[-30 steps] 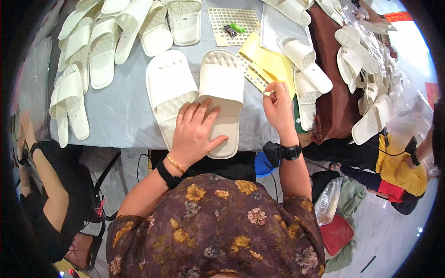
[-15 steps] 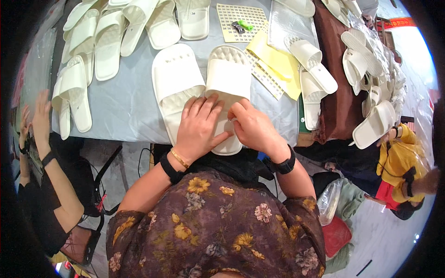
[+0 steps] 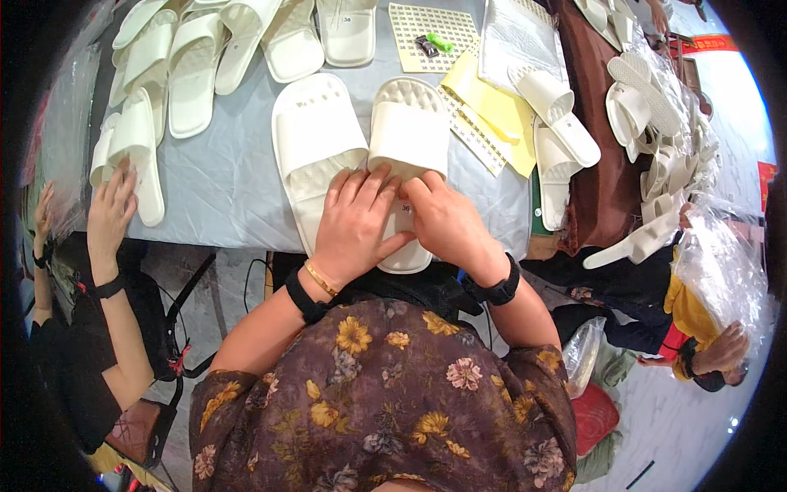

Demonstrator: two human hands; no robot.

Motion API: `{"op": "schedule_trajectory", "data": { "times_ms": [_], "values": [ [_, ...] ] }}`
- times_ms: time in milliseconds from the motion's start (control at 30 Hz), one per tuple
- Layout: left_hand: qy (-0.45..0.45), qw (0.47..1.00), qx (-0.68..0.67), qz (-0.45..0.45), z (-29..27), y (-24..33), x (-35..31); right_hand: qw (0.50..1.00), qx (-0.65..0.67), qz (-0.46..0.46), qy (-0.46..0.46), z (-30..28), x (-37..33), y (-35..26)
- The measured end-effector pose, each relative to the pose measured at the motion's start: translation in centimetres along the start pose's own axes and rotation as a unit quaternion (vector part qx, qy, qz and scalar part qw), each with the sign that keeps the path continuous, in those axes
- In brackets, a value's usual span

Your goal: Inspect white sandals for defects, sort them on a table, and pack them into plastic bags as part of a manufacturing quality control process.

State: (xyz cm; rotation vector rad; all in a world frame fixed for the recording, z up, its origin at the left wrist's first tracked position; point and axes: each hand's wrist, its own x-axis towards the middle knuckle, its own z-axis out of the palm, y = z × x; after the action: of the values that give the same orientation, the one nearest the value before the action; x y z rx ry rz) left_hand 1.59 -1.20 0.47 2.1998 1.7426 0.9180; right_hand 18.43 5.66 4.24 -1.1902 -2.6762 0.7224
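Two white slide slippers lie side by side in front of me: a left slipper [image 3: 318, 129] and a right slipper [image 3: 408, 138]. My left hand [image 3: 361, 215] rests across the right slipper, its fingers spread at the strap's lower edge and its thumb toward the heel. My right hand [image 3: 451, 220] is on the same slipper, with thumb and forefinger drawn together just below the strap. What they pinch, if anything, is hidden. Between my hands a small printed size sticker [image 3: 405, 208] shows on the insole.
Several white slippers [image 3: 195, 74] line the table's far left. Yellow sticker sheets [image 3: 479, 102] lie right of mine, with a small green item [image 3: 441, 43]. A co-worker's hand [image 3: 113, 205] touches slippers at left. Another person handles a clear plastic bag [image 3: 717, 246] at right.
My right fingers have shifted up toward the strap, and the sticker shows more plainly. The left co-worker's hand has come onto the slippers. At right, a clear bag has come into view.
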Motion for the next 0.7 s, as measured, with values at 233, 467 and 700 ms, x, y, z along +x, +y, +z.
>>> {"op": "schedule_trajectory", "data": {
  "times_ms": [233,467,700],
  "values": [
    [-0.001,1.000,0.012,0.005,0.2,-0.1,-0.1,0.998,0.006,0.026,0.062,1.0,-0.1,-0.4],
    [-0.005,1.000,0.005,0.010,0.1,0.0,0.0,0.987,-0.021,0.048,0.154,1.9,-1.0,0.2],
    [-0.002,1.000,-0.021,0.004,-0.3,-0.3,-0.3,0.972,0.049,0.073,0.218,1.3,-1.9,1.1]
  ]
}}
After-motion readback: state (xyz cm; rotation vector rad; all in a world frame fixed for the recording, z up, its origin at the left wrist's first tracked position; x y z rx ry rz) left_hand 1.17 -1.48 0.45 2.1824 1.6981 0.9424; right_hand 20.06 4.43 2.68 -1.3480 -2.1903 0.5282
